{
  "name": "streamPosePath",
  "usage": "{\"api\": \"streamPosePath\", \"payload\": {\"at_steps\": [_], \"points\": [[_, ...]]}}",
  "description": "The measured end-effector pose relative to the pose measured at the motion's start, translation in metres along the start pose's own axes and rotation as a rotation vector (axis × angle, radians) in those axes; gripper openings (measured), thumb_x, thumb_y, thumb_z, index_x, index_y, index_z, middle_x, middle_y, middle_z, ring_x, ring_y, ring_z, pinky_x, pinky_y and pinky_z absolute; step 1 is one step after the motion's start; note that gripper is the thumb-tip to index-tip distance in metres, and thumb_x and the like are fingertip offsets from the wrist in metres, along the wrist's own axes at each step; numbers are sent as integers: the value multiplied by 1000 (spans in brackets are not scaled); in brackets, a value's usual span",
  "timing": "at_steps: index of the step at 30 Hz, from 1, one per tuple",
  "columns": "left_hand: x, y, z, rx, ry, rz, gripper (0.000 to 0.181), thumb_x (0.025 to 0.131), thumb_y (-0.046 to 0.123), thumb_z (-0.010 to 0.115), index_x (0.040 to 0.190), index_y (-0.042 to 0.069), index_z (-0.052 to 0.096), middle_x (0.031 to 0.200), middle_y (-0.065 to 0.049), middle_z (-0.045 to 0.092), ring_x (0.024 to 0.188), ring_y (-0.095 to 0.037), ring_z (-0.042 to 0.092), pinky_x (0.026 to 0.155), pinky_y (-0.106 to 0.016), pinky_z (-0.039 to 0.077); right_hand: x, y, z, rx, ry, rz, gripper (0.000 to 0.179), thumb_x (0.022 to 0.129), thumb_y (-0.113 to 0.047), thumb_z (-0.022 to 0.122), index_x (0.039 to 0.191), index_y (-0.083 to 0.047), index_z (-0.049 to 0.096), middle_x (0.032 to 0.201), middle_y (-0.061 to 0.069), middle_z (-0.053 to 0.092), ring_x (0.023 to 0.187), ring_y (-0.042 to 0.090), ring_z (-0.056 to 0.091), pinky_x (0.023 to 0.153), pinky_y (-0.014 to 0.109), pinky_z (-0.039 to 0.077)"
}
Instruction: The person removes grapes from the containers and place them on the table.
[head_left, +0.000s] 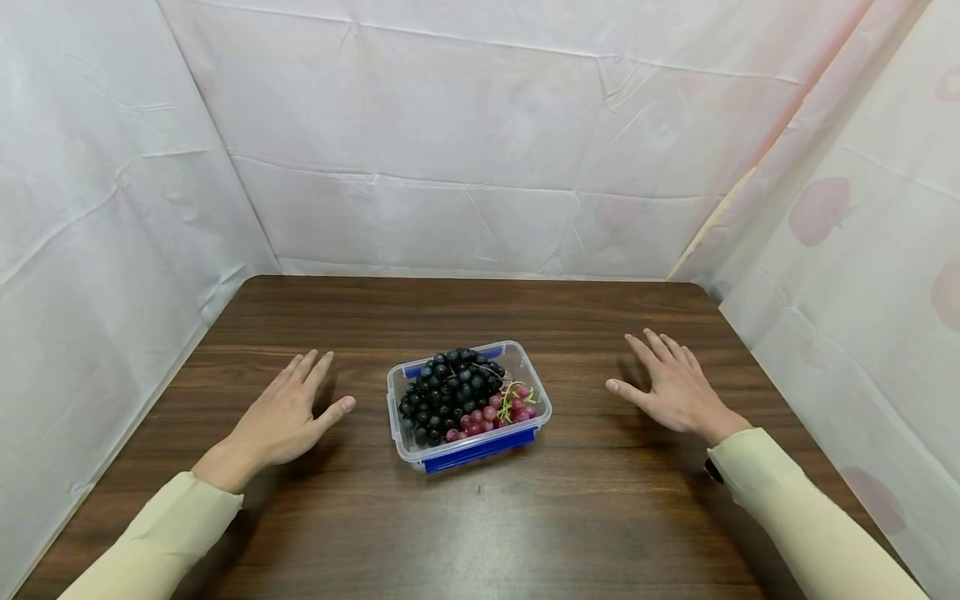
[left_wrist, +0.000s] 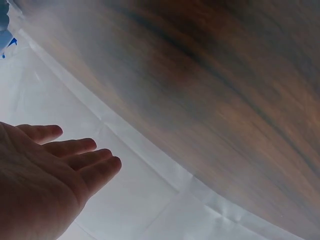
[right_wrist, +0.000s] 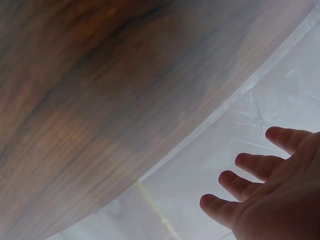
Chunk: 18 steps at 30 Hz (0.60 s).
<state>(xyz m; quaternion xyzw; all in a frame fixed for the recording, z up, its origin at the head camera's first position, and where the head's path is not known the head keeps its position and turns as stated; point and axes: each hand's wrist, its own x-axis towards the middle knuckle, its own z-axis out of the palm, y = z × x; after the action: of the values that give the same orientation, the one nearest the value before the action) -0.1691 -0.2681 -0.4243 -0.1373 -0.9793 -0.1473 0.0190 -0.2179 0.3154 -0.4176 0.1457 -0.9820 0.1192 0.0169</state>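
A clear plastic container with blue clips sits on the table between the two hands. It holds a bunch of dark grapes and a smaller bunch of red grapes with green stems, at its front right. Left of the container is my left hand, apart from it, fingers straight and thumb out. My right hand is held out to the right, farther from the container, its fingers spread and touching no object. Both wrist views show the palms with extended fingers and nothing in them.
The dark wooden table has rounded far corners. White sheeting hangs behind it and along both sides, with pink fruit prints on the right sheet. A dark band shows at the right cuff.
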Motion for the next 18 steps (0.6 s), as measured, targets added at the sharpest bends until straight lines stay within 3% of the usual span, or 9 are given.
{"api": "streamPosePath", "payload": {"at_steps": [18], "points": [[0, 10, 2, -32, 2, 15, 92, 102, 64, 45, 165, 4, 16, 164, -31, 20, 150, -53, 19, 117, -66, 20, -1, -3, 2, 17, 20, -28, 94, 95, -70, 53, 164, -13, 25, 168, 24, 15, 151, 51, 13, 117, 70, 8]]}}
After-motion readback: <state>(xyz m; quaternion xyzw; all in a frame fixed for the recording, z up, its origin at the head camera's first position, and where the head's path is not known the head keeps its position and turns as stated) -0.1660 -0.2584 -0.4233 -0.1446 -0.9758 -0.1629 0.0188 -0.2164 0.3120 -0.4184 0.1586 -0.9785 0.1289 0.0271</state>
